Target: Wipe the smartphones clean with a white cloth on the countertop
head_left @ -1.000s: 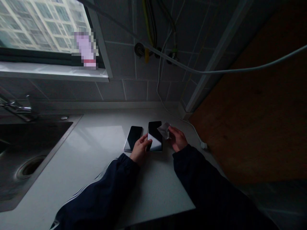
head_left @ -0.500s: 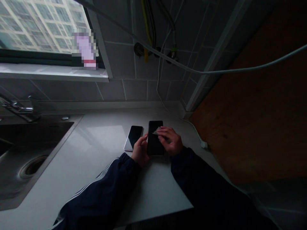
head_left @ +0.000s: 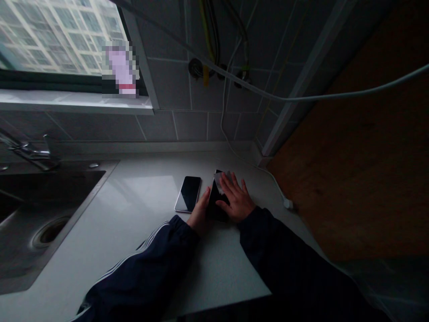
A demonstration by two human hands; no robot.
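Observation:
My left hand (head_left: pixel 200 213) grips a black phone (head_left: pixel 216 208) by its left edge, and the phone is tilted just over the counter. Flat across its screen lies my right hand (head_left: pixel 236 197), open, with the fingers stretched and spread. Under those fingertips is a thin greyish wipe (head_left: pixel 217 181), spread over the upper part of the screen. The hand covers part of the wipe and much of the phone. A second phone (head_left: pixel 188 194) with a dark, shiny screen rests on the counter to the left of my left hand, apart from it.
A white counter (head_left: pixel 140 232) runs under both arms. To the left is a metal sink (head_left: pixel 83 201) with a faucet (head_left: pixel 36 154). A white cable (head_left: pixel 231 150) ends in a plug (head_left: pixel 287 204) near a brown wooden panel (head_left: pixel 362 179). Another cable (head_left: pixel 308 99) hangs across the upper view.
My right hand has opened from a pinch on the bunched wipe to lying flat. The wipe is now spread on the screen. The held phone has tilted.

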